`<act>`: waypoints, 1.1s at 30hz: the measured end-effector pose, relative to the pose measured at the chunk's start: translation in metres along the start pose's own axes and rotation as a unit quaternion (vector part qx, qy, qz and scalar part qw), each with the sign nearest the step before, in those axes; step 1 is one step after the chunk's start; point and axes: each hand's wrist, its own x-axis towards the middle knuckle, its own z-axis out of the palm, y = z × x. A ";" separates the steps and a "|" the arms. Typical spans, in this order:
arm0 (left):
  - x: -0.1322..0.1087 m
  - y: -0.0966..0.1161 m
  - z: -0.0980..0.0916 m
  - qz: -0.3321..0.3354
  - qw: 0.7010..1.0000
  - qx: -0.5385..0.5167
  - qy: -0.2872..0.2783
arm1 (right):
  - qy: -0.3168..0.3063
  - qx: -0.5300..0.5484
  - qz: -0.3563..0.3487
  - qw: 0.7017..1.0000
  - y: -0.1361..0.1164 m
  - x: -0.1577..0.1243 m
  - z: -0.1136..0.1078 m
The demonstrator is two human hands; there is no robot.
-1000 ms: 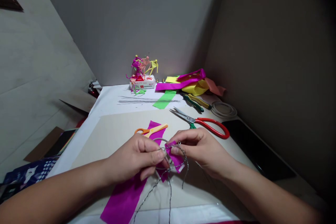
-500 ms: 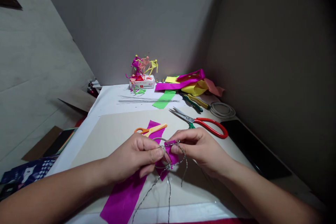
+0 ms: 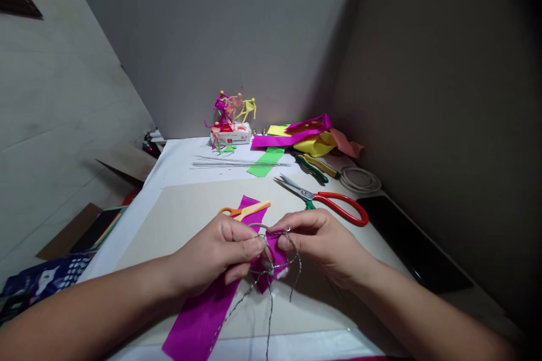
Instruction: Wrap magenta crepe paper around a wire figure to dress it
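Low over the beige board, my left hand (image 3: 231,245) pinches a twisted wire figure (image 3: 271,271) between thumb and fingers. Its thin wire legs dangle below. My right hand (image 3: 319,240) is closed on a small magenta crepe paper piece (image 3: 271,243), pressed at the wire's upper part. Under the hands lies a long magenta crepe paper strip (image 3: 201,316). A round ring (image 3: 259,226) shows partly behind the fingers. Small orange-handled scissors (image 3: 249,211) rest on the strip. Larger red-handled scissors (image 3: 339,203) lie beyond my right hand.
At the back, small paper figures (image 3: 249,106) stand on and around a white box (image 3: 232,135). Straight wires (image 3: 224,163), a green strip (image 3: 266,161), pliers (image 3: 317,166), a wire coil (image 3: 359,179) and coloured crepe paper (image 3: 315,144) lie nearby. A black slab (image 3: 410,242) sits right.
The small magenta piece has turned and folded a little at the wire under my right fingers. The wire legs have swung slightly. Both hands stay almost in place.
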 end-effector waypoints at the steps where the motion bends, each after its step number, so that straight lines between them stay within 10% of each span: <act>1: 0.000 0.000 0.000 0.002 1.000 0.000 0.001 | 0.001 0.003 0.001 1.000 0.001 0.000 0.000; 14: -0.001 -0.001 0.000 0.006 0.999 0.052 0.002 | -0.072 0.029 -0.024 0.997 -0.006 0.000 -0.005; 33: 0.001 -0.004 0.007 0.009 0.994 0.108 0.019 | 0.009 -0.040 -0.008 0.999 -0.004 -0.002 0.002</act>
